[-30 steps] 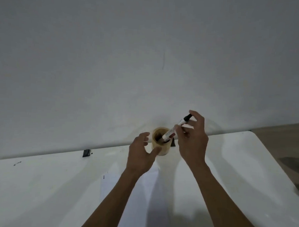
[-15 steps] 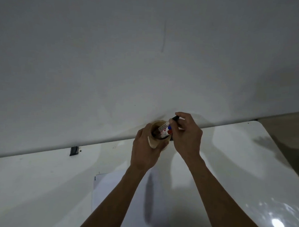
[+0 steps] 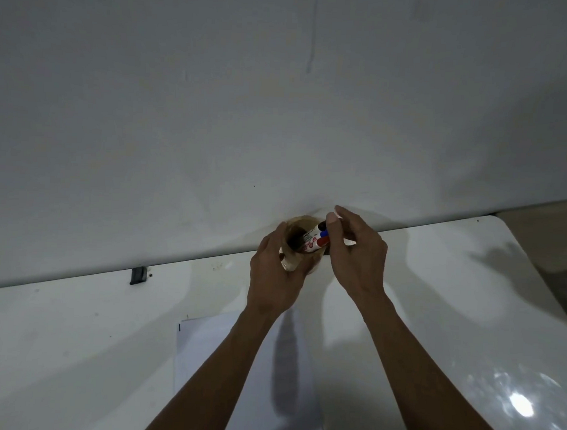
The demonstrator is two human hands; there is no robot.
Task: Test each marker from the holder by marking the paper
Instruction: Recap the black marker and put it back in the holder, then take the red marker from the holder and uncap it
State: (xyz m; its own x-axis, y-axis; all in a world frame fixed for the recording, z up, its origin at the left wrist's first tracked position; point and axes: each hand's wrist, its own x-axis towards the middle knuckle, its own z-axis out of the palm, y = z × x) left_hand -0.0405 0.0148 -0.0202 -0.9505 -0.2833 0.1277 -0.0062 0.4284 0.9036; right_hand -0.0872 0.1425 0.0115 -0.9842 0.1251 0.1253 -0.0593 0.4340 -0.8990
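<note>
A tan round holder [image 3: 293,262] sits at the table's far edge by the wall, tipped with its mouth towards me, and my left hand [image 3: 274,279] is wrapped around it. Three markers [image 3: 313,242] lie inside with black, blue and red caps sticking out of the rim. My right hand [image 3: 355,250] has its thumb and forefinger at those cap ends; whether they pinch one is hidden by the thumb. A white sheet of paper [image 3: 204,351] lies on the table under my forearms, with a small dark mark near its upper left corner.
The glossy white table [image 3: 451,287] ends against a plain wall at the back and has a rounded corner at the right, with floor beyond it. A small black clip [image 3: 139,275] lies at the far edge on the left.
My right hand has pushed the black-capped marker down into the holder. My left hand has gone from hovering beside the holder to gripping and tilting it.
</note>
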